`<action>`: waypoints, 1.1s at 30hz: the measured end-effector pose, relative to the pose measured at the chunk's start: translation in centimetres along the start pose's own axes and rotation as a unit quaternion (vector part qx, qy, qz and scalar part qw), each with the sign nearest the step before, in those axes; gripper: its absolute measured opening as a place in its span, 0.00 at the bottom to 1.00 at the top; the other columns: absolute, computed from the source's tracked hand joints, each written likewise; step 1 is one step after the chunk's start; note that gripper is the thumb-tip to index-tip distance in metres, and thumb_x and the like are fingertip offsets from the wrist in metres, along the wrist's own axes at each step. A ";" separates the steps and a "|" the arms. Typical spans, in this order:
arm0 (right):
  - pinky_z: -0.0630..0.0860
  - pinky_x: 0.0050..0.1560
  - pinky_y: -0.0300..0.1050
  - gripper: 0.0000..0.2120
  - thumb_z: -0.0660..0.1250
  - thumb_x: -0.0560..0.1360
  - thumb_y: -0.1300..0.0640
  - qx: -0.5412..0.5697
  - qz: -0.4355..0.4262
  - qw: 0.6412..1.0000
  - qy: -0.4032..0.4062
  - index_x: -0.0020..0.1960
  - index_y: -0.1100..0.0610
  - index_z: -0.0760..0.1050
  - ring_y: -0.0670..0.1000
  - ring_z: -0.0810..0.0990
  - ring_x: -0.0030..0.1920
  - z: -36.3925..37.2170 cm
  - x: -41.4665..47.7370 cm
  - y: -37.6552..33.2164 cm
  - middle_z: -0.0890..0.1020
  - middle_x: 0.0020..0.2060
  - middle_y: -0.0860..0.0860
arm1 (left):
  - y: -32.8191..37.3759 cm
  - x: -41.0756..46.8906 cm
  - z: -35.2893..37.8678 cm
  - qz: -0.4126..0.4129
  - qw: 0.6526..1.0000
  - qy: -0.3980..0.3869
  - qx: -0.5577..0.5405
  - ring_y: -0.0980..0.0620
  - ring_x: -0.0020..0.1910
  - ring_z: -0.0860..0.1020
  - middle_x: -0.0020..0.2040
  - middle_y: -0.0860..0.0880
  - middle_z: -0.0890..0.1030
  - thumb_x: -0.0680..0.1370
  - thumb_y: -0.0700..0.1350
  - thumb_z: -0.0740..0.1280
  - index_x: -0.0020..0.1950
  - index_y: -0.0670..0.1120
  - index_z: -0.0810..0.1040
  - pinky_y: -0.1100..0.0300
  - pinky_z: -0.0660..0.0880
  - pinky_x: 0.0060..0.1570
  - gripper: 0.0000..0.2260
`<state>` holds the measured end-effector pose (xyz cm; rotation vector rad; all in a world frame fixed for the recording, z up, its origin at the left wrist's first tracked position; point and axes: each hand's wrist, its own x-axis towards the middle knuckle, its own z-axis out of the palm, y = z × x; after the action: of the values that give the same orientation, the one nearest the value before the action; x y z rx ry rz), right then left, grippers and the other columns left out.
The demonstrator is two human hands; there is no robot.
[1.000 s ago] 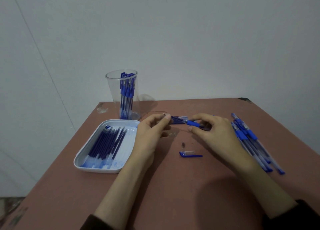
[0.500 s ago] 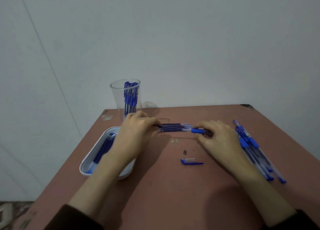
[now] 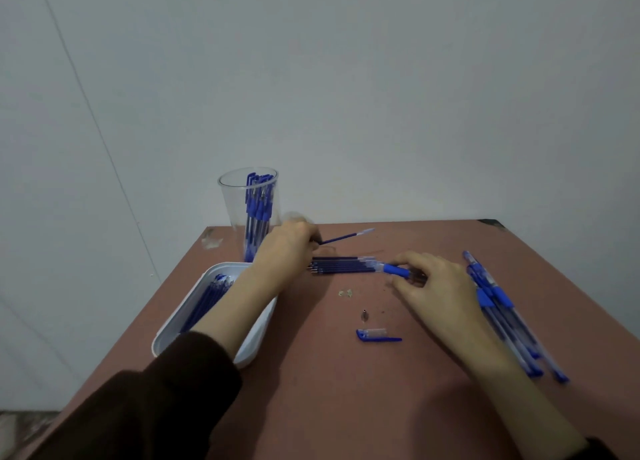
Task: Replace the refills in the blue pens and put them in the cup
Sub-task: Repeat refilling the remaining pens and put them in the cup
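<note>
My left hand pinches a single blue refill by one end, lifted a little off the table beside the clear cup, which holds several blue pens. My right hand holds an opened pen barrel with a blue grip flat on the table. Between my hands lies a small bunch of loose refills. A white tray with several refills sits under my left forearm. A blue pen cap and a small metal tip lie nearer to me.
Several blue pens lie in a row at the right of the reddish table. Small white scraps lie in the middle. A pale wall stands right behind the table's far edge.
My left hand drew a refill away from the pen barrel and raised it toward the cup. My right hand stayed on the barrel. The camera tilted, shifting the scene lower.
</note>
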<state>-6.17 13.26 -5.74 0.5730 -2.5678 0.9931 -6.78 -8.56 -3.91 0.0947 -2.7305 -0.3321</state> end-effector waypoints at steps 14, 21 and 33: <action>0.73 0.47 0.43 0.07 0.69 0.72 0.55 -0.002 -0.032 0.999 -0.007 0.49 0.45 0.80 0.44 0.75 0.43 0.8 0.2 0.4 0.80 0.37 0.42 | -0.5 3.3 2.5 0.003 0.992 -0.117 0.053 0.43 0.52 0.79 0.54 0.43 0.82 0.76 0.37 0.65 0.55 0.45 0.83 0.52 0.76 0.51 0.11; 0.68 0.44 0.40 0.07 0.69 0.72 0.54 -0.003 -0.032 0.999 -0.014 0.49 0.45 0.80 0.44 0.74 0.42 0.8 0.2 0.4 0.79 0.37 0.42 | -0.1 2.5 1.5 0.007 0.990 -0.137 0.043 0.42 0.53 0.79 0.56 0.41 0.81 0.79 0.41 0.63 0.60 0.42 0.80 0.49 0.76 0.54 0.12; 0.70 0.44 0.43 0.08 0.71 0.71 0.56 0.001 -0.039 0.999 -0.029 0.49 0.47 0.81 0.47 0.75 0.41 1.1 -0.2 -0.1 0.74 0.31 0.38 | -4.5 -6.4 -4.9 -0.114 0.992 -0.057 -0.003 0.60 0.33 0.74 0.37 0.51 0.80 0.73 0.43 0.71 0.46 0.43 0.84 0.73 0.66 0.31 0.05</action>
<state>-6.13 12.47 -6.52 0.7067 -2.5746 0.9655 1.08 -13.24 -2.93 0.4007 -2.8352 -0.4209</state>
